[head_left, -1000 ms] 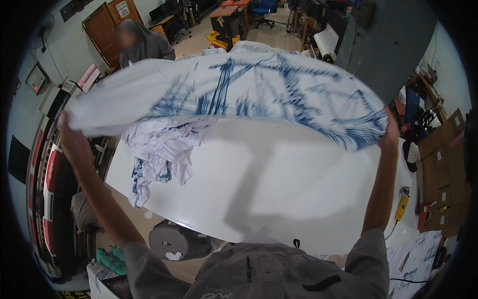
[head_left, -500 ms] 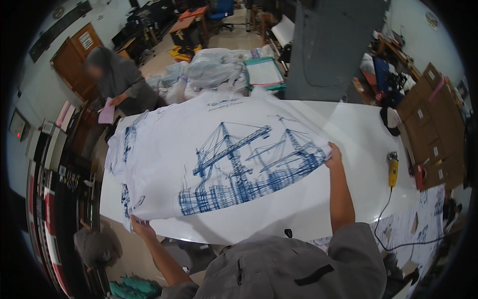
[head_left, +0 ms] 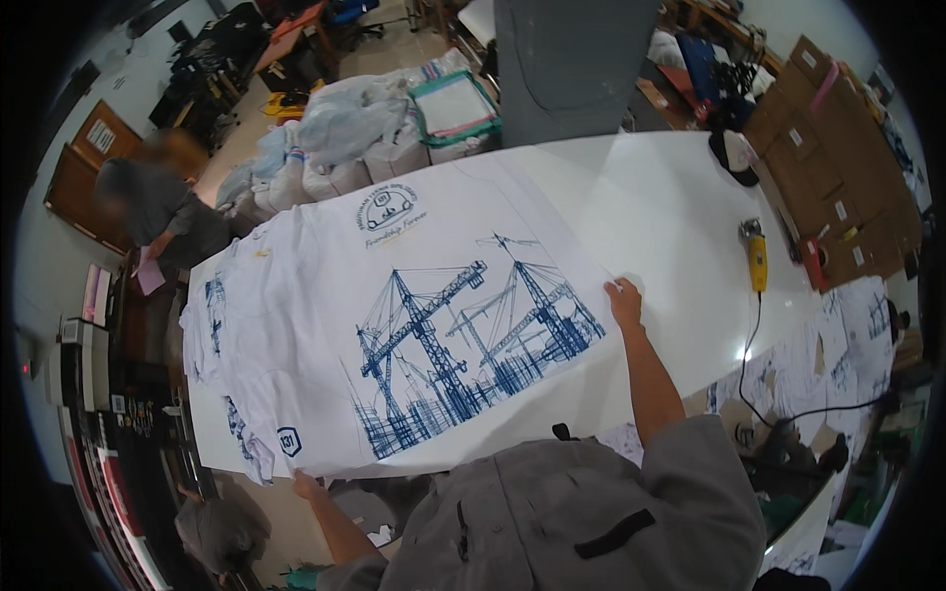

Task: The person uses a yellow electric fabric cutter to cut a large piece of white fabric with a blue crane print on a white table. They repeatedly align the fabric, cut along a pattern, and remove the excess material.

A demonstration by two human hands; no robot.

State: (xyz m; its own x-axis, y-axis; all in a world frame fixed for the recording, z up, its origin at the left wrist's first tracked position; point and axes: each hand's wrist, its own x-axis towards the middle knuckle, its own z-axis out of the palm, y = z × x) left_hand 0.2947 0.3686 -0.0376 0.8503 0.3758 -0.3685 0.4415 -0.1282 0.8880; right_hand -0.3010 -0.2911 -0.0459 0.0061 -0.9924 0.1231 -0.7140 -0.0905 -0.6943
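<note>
A white cloth [head_left: 340, 295] printed with blue cranes and scaffolding lies spread on the white table. It bears a round emblem near its far edge. My right hand [head_left: 624, 302] pinches its right edge, fingers closed. At the near left, my left hand [head_left: 307, 486] is closed on the near edge by a small badge print, its fingers partly hidden. Bunched white printed fabric [head_left: 232, 315] lies at the left, and I cannot tell whether it is part of the same piece.
A yellow corded electric cutter [head_left: 756, 261] and a cap [head_left: 735, 158] lie on the table's [head_left: 680, 236] right side. Cardboard [head_left: 828, 187] stands beyond them. Stuffed plastic sacks [head_left: 355, 123] and a grey pillar [head_left: 576, 69] border the far edge. Another person [head_left: 177, 212] holds pink paper at the left.
The cloth, lifted and billowing before, now lies flatter with its print and emblem clearer. Both hands still hold its edges. The whole view has shifted and turned.
</note>
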